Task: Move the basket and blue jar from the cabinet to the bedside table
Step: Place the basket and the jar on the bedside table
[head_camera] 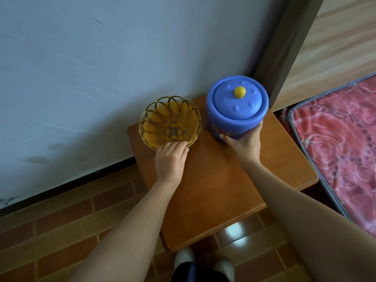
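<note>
White shoes (pixel 184 259) stood on tiled floor (pixel 61 231) below the table's (pixel 213 190) near edge. Left hand (pixel 169 159) gripped the basket's (pixel 170 123) near rim; right hand (pixel 243 142) clasped the jar (pixel 237 106) at the far edge, beside a bedpost (pixel 284 47) and mattress (pixel 335 139).

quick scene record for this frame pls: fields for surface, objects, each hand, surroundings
surface: wooden bedside table, against the wall
basket: yellow basket, empty, on the table's back left
jar: blue jar, lid on, yellow knob, right of the basket, apart from it
left hand: left hand on the basket's near rim
right hand: right hand gripping the jar's lower side
surroundings: bed with red mattress on the right, tiled floor
</note>
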Available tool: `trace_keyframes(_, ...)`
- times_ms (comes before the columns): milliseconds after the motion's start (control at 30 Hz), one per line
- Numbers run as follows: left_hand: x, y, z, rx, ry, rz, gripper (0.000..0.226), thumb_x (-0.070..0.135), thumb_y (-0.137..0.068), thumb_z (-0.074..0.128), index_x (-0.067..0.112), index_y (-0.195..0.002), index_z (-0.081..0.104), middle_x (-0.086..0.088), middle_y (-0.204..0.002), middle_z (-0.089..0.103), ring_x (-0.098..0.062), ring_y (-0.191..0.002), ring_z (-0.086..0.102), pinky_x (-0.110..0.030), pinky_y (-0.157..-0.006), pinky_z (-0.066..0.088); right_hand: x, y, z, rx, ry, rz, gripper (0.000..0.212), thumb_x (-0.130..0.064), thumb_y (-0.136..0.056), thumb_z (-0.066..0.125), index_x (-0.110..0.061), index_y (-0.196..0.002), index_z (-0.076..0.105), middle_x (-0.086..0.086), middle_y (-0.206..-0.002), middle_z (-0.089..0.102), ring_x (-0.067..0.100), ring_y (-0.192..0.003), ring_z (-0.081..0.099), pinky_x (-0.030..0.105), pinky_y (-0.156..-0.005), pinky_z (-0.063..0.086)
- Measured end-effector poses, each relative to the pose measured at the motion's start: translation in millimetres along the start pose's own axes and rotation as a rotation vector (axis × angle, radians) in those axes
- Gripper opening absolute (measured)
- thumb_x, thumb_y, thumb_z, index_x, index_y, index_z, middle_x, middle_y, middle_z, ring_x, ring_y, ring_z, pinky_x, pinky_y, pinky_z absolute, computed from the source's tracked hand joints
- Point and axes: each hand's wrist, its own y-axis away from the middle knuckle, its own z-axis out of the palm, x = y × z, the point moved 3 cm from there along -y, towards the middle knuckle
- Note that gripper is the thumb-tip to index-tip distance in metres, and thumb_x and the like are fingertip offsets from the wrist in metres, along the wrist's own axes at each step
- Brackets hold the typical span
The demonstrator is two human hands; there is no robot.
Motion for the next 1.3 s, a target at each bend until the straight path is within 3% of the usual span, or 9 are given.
trace_keyframes(167,1,1,-3,0.0,-0.017,-0.01,0.022,0.012,-0.073,0.077,0.006,-0.093,0.07,-0.006,-0.08,0.072,-0.023,-0.076,0.066,-0.035,-0.073,0.051,1,-3,1,0.001,0.014,0.0,0.106,-0.033,-0.054,0.084,-0.019,-0.139,0.021,-0.007,-0.133,0.042,0.01,-0.123,0.043,0.021,-0.097,0.04)
trace_keyframes(367,4,2,-6,0.001,-0.003,-0.038,0.018,0.012,-0.075,0.075,0.006,-0.091,0.071,-0.006,-0.077,0.072,-0.022,-0.07,0.066,-0.032,-0.063,0.05,2,-4,3,0.02,-0.003,0.013,0.107,-0.019,-0.056,0.087,-0.013,-0.14,0.021,-0.001,-0.135,0.041,0.011,-0.123,0.042,0.003,-0.09,0.038)
trace_keyframes(667,9,5,-7,-0.006,0.006,-0.051,0.017,0.011,-0.072,0.077,0.007,-0.087,0.07,-0.004,-0.071,0.071,-0.021,-0.063,0.065,-0.029,-0.057,0.047,-3,-8,2,-0.033,0.038,0.056,0.105,-0.018,-0.059,0.086,-0.014,-0.14,0.02,0.002,-0.138,0.041,0.013,-0.124,0.042,0.021,-0.092,0.04)
trace_keyframes(800,12,6,-10,-0.043,-0.005,-0.066,0.022,0.012,-0.073,0.077,0.006,-0.093,0.069,-0.006,-0.077,0.071,-0.023,-0.07,0.065,-0.033,-0.06,0.049,-4,-9,-4,-0.051,0.109,0.078,0.11,-0.015,-0.059,0.085,-0.008,-0.143,0.015,0.011,-0.147,0.028,0.023,-0.136,0.027,0.036,-0.109,0.031)
trace_keyframes(967,20,7,-25,-0.044,-0.033,-0.033,0.028,0.014,-0.076,0.073,0.007,-0.103,0.066,-0.008,-0.099,0.069,-0.027,-0.093,0.063,-0.04,-0.08,0.049,-14,1,-19,-0.11,0.227,0.228,0.103,-0.018,-0.075,0.075,-0.005,-0.146,0.001,0.013,-0.155,0.007,0.024,-0.142,0.009,0.03,-0.11,0.018)
trace_keyframes(1300,71,-24,-117,-0.024,-0.04,0.082,0.03,0.016,-0.08,0.069,0.006,-0.108,0.063,-0.011,-0.105,0.067,-0.028,-0.098,0.06,-0.044,-0.089,0.045,-113,26,-88,-0.072,0.446,0.058,0.07,-0.019,-0.087,0.06,-0.006,-0.143,0.022,0.013,-0.152,0.023,0.028,-0.139,0.023,0.038,-0.111,0.024)
